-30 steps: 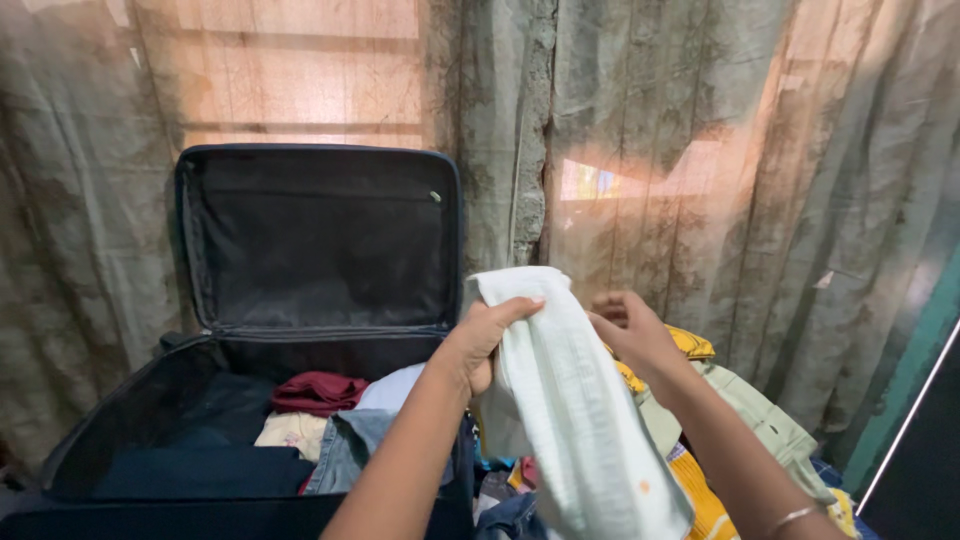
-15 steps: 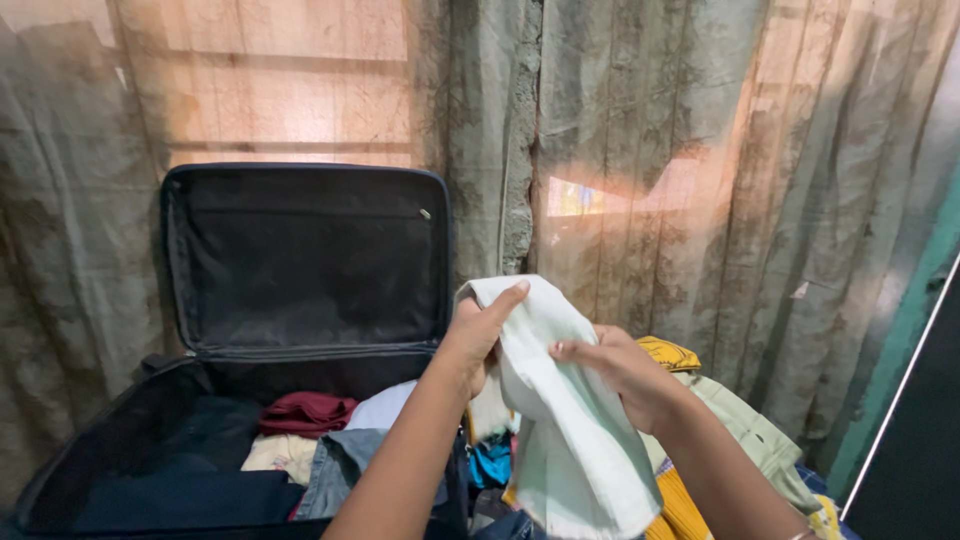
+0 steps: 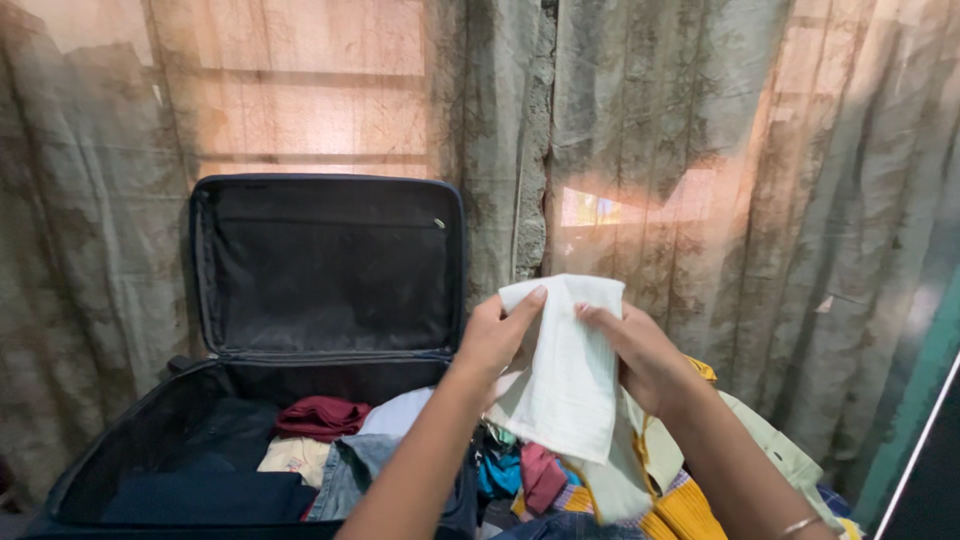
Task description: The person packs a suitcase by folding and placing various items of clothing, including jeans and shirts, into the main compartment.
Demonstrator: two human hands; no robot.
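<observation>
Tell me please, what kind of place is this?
Probably a room in a home. An open suitcase holds folded clothes, curtains cover the window, and both hands, left hand and right hand, hold a white cloth.

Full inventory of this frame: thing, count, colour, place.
white cloth: 1, white, held up between both hands, centre
suitcase: 1, black, open at left, lid upright against the curtain
maroon garment: 1, dark red, folded inside the suitcase
denim garment: 1, grey-blue, at the suitcase's front right
navy garment: 1, dark blue, suitcase front left
clothes pile: 1 heap, yellow, pale green, teal, pink, right of the suitcase
curtain: sheer, grey-beige, whole background
bracelet: 1, silver, right wrist
left hand: grips the cloth's left top edge
right hand: grips the cloth's right edge
</observation>
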